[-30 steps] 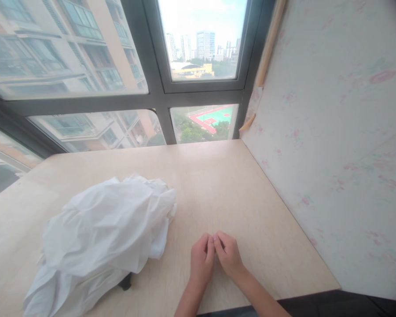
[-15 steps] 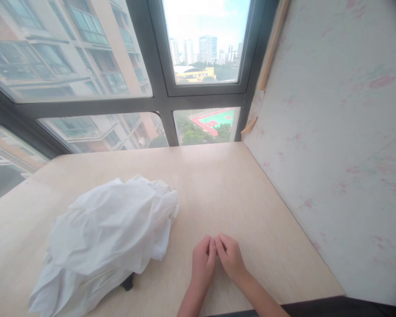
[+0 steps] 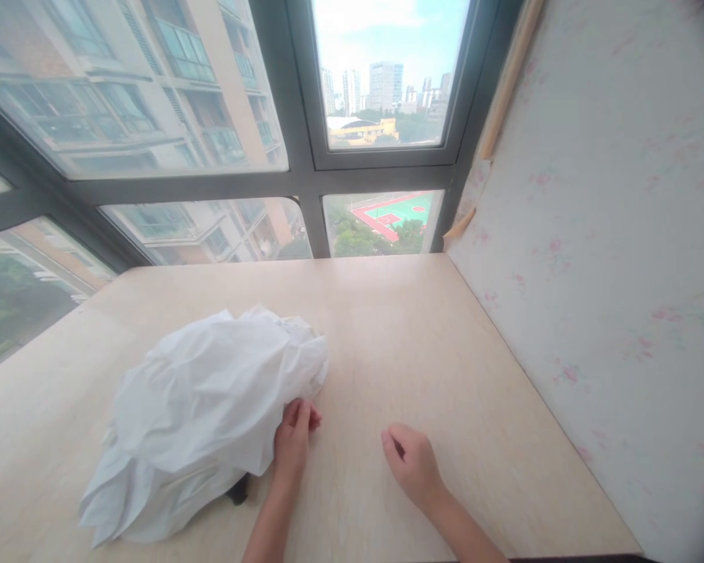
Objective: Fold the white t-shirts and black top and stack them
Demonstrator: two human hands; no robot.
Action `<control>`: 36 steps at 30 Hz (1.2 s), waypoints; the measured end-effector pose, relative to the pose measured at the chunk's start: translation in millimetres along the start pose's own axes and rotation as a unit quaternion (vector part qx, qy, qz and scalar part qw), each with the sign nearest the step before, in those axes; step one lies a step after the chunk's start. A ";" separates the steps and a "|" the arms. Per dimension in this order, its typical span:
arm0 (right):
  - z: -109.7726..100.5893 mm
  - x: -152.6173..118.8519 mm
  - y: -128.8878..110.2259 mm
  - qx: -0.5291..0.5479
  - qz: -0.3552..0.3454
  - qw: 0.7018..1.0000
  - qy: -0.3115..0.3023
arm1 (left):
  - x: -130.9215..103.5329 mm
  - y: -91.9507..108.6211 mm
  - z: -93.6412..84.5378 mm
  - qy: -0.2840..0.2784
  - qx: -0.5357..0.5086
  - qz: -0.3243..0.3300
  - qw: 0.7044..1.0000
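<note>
A white cloth lies in a crumpled heap on the left of the pale sill top, bulging as if over something. A black piece sticks out from under its near edge; the rest of it is hidden. My left hand is at the right edge of the cloth, its fingers closed and apparently pinching the fabric. Over to the right, my right hand rests low above the surface in a loose fist, apart from the cloth, with nothing visible in it.
The pale sill surface runs back to a dark-framed window. A wall with flowered paper bounds it on the right. Torn paper and a wooden strip show at the window corner.
My hands were together, fingertips touching; the left has moved left to the cloth's edge. The right stays closed in nearly the same spot. The view has turned slightly left.
</note>
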State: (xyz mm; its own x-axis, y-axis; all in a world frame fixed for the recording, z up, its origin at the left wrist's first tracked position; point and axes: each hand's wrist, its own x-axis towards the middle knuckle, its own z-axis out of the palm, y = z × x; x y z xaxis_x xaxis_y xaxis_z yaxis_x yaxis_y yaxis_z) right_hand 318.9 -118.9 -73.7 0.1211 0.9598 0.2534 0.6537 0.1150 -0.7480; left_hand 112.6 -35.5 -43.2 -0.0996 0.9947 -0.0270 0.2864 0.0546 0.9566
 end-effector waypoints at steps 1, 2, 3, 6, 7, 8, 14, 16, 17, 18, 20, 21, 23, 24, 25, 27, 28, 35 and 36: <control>-0.2 -0.3 0.1 0.000 0.001 1.000 -0.001 | 7.7 0.0 -1.3 0.006 -0.002 -0.010 1.000; -0.5 -0.5 0.2 0.000 0.001 1.000 -0.001 | 14.5 0.4 -0.9 0.004 -0.002 -0.015 1.000; -0.7 -0.7 0.4 0.001 0.001 1.000 -0.001 | 20.6 1.1 0.7 -0.001 -0.001 -0.016 1.000; -1.4 -1.2 0.9 0.008 -0.001 1.000 -0.005 | 36.4 4.3 8.1 -0.002 0.002 -0.014 1.000; -1.7 -1.2 0.9 0.012 -0.002 1.000 -0.008 | 40.9 5.5 10.5 0.002 0.004 -0.011 1.000; -2.0 -1.2 0.8 0.016 -0.003 1.000 -0.010 | 44.5 7.0 12.9 0.007 0.008 -0.008 1.000; -5.1 -1.2 -1.2 0.061 0.001 0.998 -0.007 | 17.2 18.8 43.2 -0.055 0.043 0.047 0.996; -6.6 -2.2 -1.1 0.106 0.008 0.994 -0.003 | -11.4 20.1 60.6 -0.139 0.045 0.076 0.986; -7.2 -3.0 -0.9 0.132 0.011 0.991 0.000 | -26.0 19.4 68.8 -0.173 0.046 0.086 0.980; -7.6 -3.8 -0.6 0.153 0.013 0.988 0.001 | -39.3 18.0 75.8 -0.194 0.046 0.091 0.976; -7.9 -5.2 -0.2 0.174 0.011 0.985 -0.006 | -58.8 13.7 85.2 -0.202 0.048 0.093 0.974; -7.7 -5.6 -0.1 0.173 0.010 0.985 -0.012 | -64.5 11.2 87.6 -0.195 0.048 0.092 0.975; -7.1 -5.7 -0.2 0.159 0.011 0.987 -0.022 | -68.8 6.9 88.8 -0.183 0.050 0.090 0.978; -6.9 -5.5 -0.3 0.153 0.015 0.988 -0.022 | -68.7 5.3 88.6 -0.180 0.051 0.089 0.978; -6.8 -5.2 -0.4 0.149 0.018 0.989 -0.020 | -67.9 4.1 88.1 -0.180 0.052 0.089 0.978; -6.7 -4.6 -0.5 0.141 0.024 0.990 -0.015 | -66.2 3.0 87.6 -0.178 0.056 0.089 0.978; -6.7 -4.5 -0.4 0.139 0.024 0.990 -0.014 | -65.9 2.9 87.6 -0.177 0.058 0.089 0.979; -4.9 -5.8 0.7 0.109 0.019 0.994 -0.004 | -67.3 3.3 89.7 -0.173 0.065 0.090 0.979; -4.6 -5.8 0.7 0.105 0.018 0.994 -0.001 | -67.3 3.5 89.8 -0.172 0.065 0.090 0.979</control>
State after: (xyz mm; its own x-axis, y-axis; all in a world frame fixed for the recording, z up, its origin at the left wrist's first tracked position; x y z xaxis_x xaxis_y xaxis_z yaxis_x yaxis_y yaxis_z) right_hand 322.1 -125.5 -72.8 0.1404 0.9646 0.2231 0.4780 0.1313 -0.8685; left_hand 205.9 -94.4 -64.2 0.2845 0.9585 0.0202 0.3904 -0.1350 0.9107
